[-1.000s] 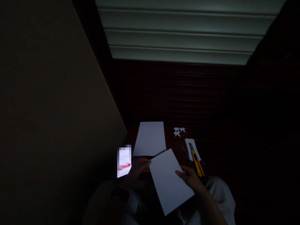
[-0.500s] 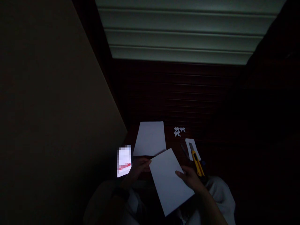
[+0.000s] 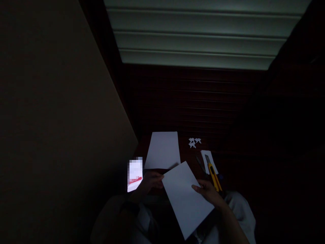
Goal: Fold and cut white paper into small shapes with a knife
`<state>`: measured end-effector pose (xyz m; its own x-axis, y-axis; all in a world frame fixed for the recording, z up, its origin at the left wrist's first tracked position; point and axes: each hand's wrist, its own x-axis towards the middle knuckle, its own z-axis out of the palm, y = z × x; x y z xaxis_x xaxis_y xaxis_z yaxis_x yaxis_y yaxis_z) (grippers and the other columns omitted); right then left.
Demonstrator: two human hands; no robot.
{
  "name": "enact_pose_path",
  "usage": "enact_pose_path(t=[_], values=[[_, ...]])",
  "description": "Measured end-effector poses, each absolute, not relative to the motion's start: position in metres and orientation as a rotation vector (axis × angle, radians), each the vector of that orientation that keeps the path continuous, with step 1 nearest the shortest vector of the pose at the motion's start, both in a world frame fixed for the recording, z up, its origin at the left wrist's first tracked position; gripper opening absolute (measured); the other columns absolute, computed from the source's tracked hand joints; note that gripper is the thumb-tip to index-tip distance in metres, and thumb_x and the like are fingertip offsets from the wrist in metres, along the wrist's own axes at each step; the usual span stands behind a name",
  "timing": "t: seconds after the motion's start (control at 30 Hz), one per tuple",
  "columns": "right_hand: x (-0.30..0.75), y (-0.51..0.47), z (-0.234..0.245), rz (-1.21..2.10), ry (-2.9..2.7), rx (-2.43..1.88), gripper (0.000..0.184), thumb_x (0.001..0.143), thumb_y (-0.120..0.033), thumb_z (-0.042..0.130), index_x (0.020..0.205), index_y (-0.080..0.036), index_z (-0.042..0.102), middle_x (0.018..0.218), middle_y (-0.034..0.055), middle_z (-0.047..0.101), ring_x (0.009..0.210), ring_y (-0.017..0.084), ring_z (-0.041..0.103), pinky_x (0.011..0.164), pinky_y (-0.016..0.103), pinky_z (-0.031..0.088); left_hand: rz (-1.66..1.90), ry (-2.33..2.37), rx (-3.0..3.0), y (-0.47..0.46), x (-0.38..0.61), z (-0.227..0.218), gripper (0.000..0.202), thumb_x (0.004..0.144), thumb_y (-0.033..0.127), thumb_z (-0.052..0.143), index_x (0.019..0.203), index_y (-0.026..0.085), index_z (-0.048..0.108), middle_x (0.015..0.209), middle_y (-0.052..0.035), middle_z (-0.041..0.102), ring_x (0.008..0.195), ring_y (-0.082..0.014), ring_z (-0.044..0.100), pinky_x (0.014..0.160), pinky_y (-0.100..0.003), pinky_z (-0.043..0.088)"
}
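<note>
Around the lower centre of the frame, the left hand (image 3: 152, 181) pinches the upper-left corner of a smooth white rectangular paper (image 3: 186, 201). The right hand (image 3: 208, 191) is clamped on its right edge, thumb flat on top; the paper lies slanted between the two. Its top corner covers part of the near edge of another white paper (image 3: 164, 149). Just right of the right hand, a yellow cutter (image 3: 214, 176) with a metal blade rests across a narrow white strip (image 3: 212, 162), beside a thin dark tool (image 3: 200, 163) too dim to identify. Small jagged white scraps (image 3: 192, 144) lie above these on the dark reddish table (image 3: 188, 154). Left of the left hand glows a partly pixelated screen (image 3: 135, 173). Pale ridged slats (image 3: 198, 40) fill the upper centre.
</note>
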<state>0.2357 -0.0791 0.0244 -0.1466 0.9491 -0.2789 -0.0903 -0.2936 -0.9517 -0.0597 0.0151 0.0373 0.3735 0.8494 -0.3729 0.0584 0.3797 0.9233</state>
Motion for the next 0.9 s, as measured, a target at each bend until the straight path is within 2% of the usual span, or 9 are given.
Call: enact_pose_path(t=[0.27,0.5,0.67,0.9], values=[[0.237,-0.08,0.024,1.584,-1.079,-1.289,0.05,0.069,-0.056,0.067,0.098,-0.015,0.068,0.081,0.0052,0.068,0.065,0.018,0.061,0.058,0.028,0.045,0.613,1.059,1.088,0.014,-0.058,0.044,0.038,0.071,0.049,0.068,0.084,0.013,0.069,0.078,-0.0095,0.071,0.068,-0.0212,0.067,0.065,-0.033,0.054],[0.238,-0.08,0.025,1.6,-1.092,-1.233,0.049,0.071,-0.054,0.066,0.101,-0.015,0.068,0.078,0.0036,0.067,0.062,0.016,0.058,0.056,0.026,0.042,0.62,1.065,1.092,0.012,-0.057,0.049,0.039,0.071,0.05,0.068,0.085,0.014,0.068,0.081,-0.0092,0.071,0.07,-0.0209,0.067,0.067,-0.033,0.054],[0.239,-0.079,0.023,1.599,-1.096,-1.213,0.051,0.073,-0.052,0.066,0.108,-0.016,0.066,0.084,0.0044,0.068,0.065,0.016,0.06,0.057,0.026,0.044,0.628,1.068,1.122,0.012,-0.056,0.047,0.041,0.071,0.052,0.066,0.085,0.014,0.068,0.083,-0.0096,0.071,0.072,-0.0214,0.067,0.067,-0.033,0.054],[0.24,-0.08,0.02,1.633,-1.043,-1.179,0.055,0.071,-0.047,0.07,0.117,-0.018,0.062,0.089,0.0044,0.069,0.068,0.017,0.061,0.061,0.029,0.045,0.64,1.03,1.13,0.015,-0.057,0.041,0.041,0.07,0.047,0.069,0.095,0.015,0.068,0.092,-0.0103,0.071,0.078,-0.0231,0.067,0.07,-0.035,0.054]])
